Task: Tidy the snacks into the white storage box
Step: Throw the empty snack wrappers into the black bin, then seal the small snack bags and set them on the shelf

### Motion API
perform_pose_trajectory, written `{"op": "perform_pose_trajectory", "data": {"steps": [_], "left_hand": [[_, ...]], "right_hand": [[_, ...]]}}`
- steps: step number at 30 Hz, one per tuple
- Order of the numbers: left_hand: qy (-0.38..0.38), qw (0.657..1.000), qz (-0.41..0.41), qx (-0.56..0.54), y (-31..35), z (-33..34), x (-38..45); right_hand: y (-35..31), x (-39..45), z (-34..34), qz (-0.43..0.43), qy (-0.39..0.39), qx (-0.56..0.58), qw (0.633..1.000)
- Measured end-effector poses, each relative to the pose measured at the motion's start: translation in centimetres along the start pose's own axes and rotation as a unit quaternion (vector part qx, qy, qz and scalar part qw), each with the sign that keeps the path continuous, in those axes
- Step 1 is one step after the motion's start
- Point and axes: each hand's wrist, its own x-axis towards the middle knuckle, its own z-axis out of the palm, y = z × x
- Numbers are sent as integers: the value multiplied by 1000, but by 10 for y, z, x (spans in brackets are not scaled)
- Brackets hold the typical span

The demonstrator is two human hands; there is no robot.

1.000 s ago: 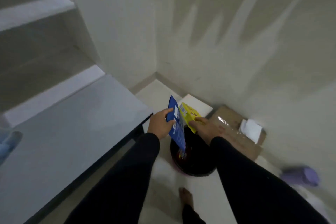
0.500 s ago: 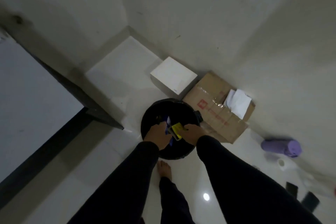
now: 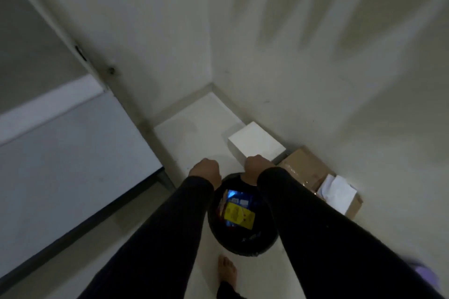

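Observation:
A blue snack packet (image 3: 239, 199) and a yellow one (image 3: 239, 216) lie inside a round black bin (image 3: 243, 250) on the floor below my arms. My left hand (image 3: 205, 171) and my right hand (image 3: 256, 168) hover just above the bin's far rim. I see only their backs; the fingers hang curled downward and nothing shows in them. A white box (image 3: 257, 144) stands closed on the floor by the wall, right behind my right hand.
A taped cardboard box (image 3: 303, 165) with white paper (image 3: 337, 192) on it sits to the right of the white box. A grey table (image 3: 60, 165) fills the left side. My bare foot (image 3: 227, 274) stands before the bin. A purple object (image 3: 432, 277) lies at the right edge.
Both hands let go of the blue and yellow packets, which now lie in the black bin. The hands have risen above the bin and the view has tilted up.

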Motion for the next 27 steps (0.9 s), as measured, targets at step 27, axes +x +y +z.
{"op": "perform_pose_trajectory", "data": {"steps": [27], "left_hand": [[362,866,-326,-109,-425,-114,-405]], "right_hand": [[-524,-220,-23,-379,189,-161,892]]}}
